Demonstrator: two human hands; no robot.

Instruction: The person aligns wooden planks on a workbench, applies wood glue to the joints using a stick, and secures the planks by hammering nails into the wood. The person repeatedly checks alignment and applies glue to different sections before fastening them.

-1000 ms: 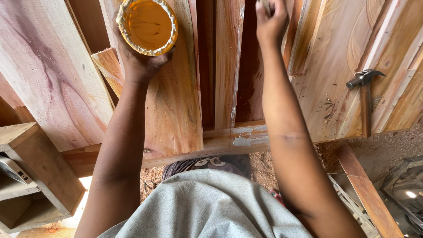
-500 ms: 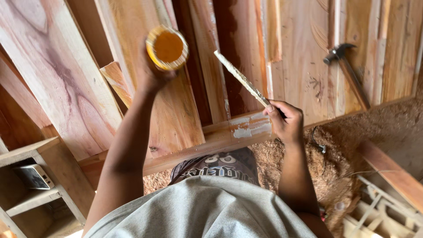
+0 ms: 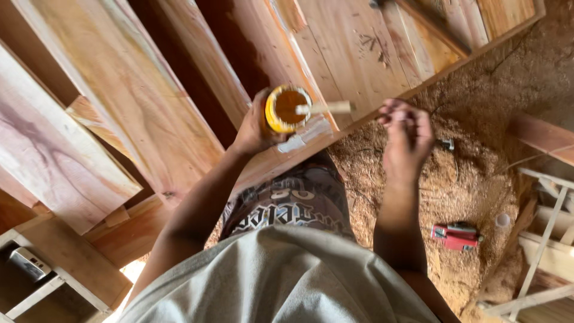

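Observation:
My left hand (image 3: 254,128) grips a small yellow can (image 3: 286,109) of amber liquid, held upright over the edge of a wooden board (image 3: 179,101). A pale brush handle (image 3: 327,108) sticks out of the can toward the right, its bristles down in the liquid. My right hand (image 3: 406,134) hovers just right of the handle's end with the fingers loosely spread. It holds nothing and does not touch the handle.
Long reddish planks (image 3: 54,149) lean side by side across the upper left. Sawdust (image 3: 466,173) covers the ground at right, where a red tool (image 3: 457,235) and a small white cap (image 3: 502,220) lie. A pale wooden frame (image 3: 550,239) stands at the right edge, a wooden shelf (image 3: 66,263) at lower left.
My right hand has brought the brush down into the can and let go of it. My left hand lowered the can toward my body.

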